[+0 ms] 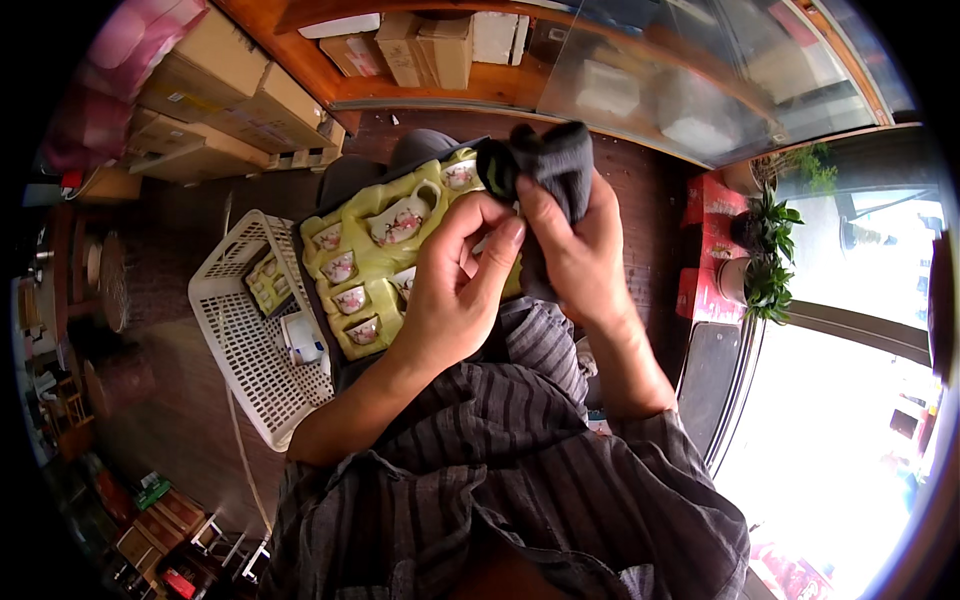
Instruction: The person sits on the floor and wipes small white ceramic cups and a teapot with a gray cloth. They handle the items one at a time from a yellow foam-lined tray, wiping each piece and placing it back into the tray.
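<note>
My right hand [574, 247] grips a dark grey cloth [562, 161], which looks knitted and bunched. My left hand [465, 277] is beside it, thumb and forefinger pinched near the cloth's lower edge; whether something small is between them cannot be told. Below the hands, a tea set box [322, 309] with a yellow fabric lining rests on my lap. A white floral teapot [400, 219] and several small cups, one of them a floral cup [349, 300], sit in its hollows. My left hand and forearm hide part of the box.
A white plastic basket [259, 386] stands at the left, holding a small printed box [270, 283] and a white packet [304, 341]. Cardboard boxes [225, 97] are stacked at upper left. A glass-fronted cabinet [675, 82] lies ahead. Potted plants [772, 225] stand by the window at right.
</note>
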Tool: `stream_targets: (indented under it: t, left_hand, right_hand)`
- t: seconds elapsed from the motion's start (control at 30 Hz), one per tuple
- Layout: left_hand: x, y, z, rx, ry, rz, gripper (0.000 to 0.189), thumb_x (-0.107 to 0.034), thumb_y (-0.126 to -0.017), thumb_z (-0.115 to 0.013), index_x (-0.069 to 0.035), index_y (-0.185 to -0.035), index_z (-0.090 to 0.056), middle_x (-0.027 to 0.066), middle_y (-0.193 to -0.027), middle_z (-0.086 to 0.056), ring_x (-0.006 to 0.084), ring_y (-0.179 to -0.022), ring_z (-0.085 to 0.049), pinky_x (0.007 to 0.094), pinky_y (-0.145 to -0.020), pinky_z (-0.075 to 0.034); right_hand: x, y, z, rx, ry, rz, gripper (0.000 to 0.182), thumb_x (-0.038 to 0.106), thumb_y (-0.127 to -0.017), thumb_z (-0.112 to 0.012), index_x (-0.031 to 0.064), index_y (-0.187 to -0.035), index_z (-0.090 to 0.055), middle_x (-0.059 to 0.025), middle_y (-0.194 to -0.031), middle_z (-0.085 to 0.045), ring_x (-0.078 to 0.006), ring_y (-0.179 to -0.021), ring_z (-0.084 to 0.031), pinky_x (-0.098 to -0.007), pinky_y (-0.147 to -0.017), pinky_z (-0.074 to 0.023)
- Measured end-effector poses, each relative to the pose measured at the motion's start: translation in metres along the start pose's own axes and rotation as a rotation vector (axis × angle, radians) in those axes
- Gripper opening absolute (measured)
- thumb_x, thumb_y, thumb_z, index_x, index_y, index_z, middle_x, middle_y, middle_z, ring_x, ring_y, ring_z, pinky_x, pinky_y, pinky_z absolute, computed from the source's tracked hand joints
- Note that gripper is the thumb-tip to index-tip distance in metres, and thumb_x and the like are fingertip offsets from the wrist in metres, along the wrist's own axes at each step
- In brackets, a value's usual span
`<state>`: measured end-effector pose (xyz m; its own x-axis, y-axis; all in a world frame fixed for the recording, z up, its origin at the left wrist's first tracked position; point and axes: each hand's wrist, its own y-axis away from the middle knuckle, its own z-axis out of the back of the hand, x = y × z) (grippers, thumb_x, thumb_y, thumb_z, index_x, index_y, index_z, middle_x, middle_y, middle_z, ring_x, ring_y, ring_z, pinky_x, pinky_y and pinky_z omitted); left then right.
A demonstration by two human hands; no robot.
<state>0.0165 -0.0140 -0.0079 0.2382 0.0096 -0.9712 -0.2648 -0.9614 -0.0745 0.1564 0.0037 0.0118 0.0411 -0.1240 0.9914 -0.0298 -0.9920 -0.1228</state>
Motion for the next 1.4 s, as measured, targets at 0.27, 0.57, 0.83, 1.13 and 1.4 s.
stream_targets:
  t: [0.27, 0.57, 0.83, 1.13, 1.4]
  left_hand:
    - [-0.008, 0.002, 0.000, 0.078, 0.023, -0.041, 0.011, -0.006, -0.101, -0.056, 0.002, -0.096, -0.052, 0.0044, -0.100, -0.046, 0.0074, -0.088, -0.051, 0.0221, -0.078, -0.047]
    - [-0.007, -0.001, 0.003, 0.048, 0.498, 0.197, 0.014, -0.019, -0.105, -0.049, -0.005, -0.105, -0.054, 0.0066, -0.115, -0.060, 0.0148, -0.110, -0.058, 0.0360, -0.099, -0.049]
    - [-0.015, -0.015, 0.004, -0.192, 0.758, 0.333, 0.021, -0.023, -0.103, -0.053, -0.004, -0.112, -0.058, 0.0092, -0.119, -0.062, 0.0195, -0.114, -0.060, 0.0404, -0.106, -0.047]
    - [-0.003, -0.014, 0.015, -0.118, 0.805, 0.297, 0.028, -0.025, -0.105, -0.050, -0.004, -0.123, -0.055, 0.0069, -0.121, -0.061, 0.0137, -0.112, -0.059, 0.0337, -0.100, -0.050]
    - [-0.008, -0.010, 0.016, -0.192, 0.917, 0.420, 0.028, -0.023, -0.104, -0.050, -0.004, -0.124, -0.058, 0.0040, -0.113, -0.064, 0.0089, -0.100, -0.063, 0.0241, -0.088, -0.054]
  right_hand:
    - [0.008, -0.014, 0.018, 0.128, -0.544, -0.461, 0.021, 0.007, -0.096, -0.060, -0.0021, -0.115, -0.060, -0.0070, -0.103, -0.068, -0.0130, -0.088, -0.065, -0.0276, -0.079, -0.0549]
    - [0.001, -0.004, 0.023, -0.055, -0.655, -0.584, 0.021, 0.008, -0.096, -0.062, -0.0020, -0.114, -0.059, -0.0107, -0.104, -0.069, -0.0181, -0.088, -0.068, -0.0307, -0.076, -0.0577]
    - [-0.001, 0.014, 0.008, -0.223, -0.485, -0.453, 0.022, 0.013, -0.100, -0.058, -0.0017, -0.117, -0.060, -0.0057, -0.105, -0.067, -0.0122, -0.093, -0.064, -0.0267, -0.079, -0.0527]
    - [-0.005, -0.006, -0.006, 0.148, 0.445, 0.465, 0.041, 0.017, -0.086, -0.068, 0.0066, -0.126, -0.062, -0.0204, -0.137, -0.053, -0.0399, -0.121, -0.056, -0.0427, -0.103, -0.0450]
    - [-0.017, -0.013, 0.014, 0.261, 0.513, 0.721, 0.045, 0.014, -0.073, -0.076, 0.0100, -0.118, -0.072, -0.0164, -0.137, -0.058, -0.0394, -0.129, -0.053, -0.0469, -0.106, -0.0460]
